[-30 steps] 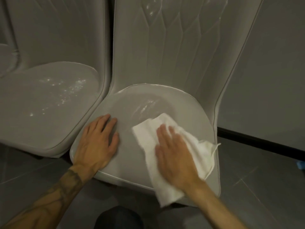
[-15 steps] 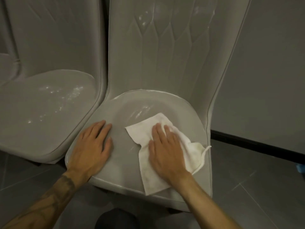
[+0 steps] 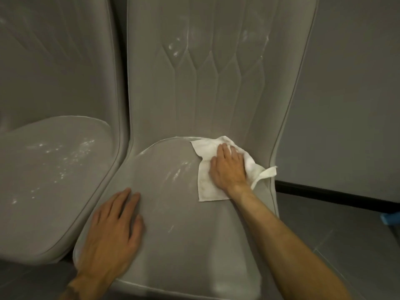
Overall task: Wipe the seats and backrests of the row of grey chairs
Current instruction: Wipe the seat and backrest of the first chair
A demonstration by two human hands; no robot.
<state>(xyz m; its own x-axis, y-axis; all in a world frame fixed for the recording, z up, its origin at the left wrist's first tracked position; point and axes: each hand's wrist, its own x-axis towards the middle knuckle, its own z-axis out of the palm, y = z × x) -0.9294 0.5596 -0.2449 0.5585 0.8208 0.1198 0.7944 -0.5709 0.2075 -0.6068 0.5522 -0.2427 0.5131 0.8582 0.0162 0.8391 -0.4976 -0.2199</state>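
The right hand (image 3: 228,169) presses the cloth (image 3: 204,187) under straight fingers, gripping nothing. Left of it and nearer, the left hand (image 3: 110,232) rests flat on the seat (image 3: 184,245).

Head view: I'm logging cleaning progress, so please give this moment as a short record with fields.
right hand: presses the white cloth flat on the seat
cloth position: back right of the seat, close to the backrest
left hand: rests flat on the seat's front left, holds nothing
seat marks: white streaks just left of the cloth
backrest marks: white smears near the top
left chair seat: scattered white specks
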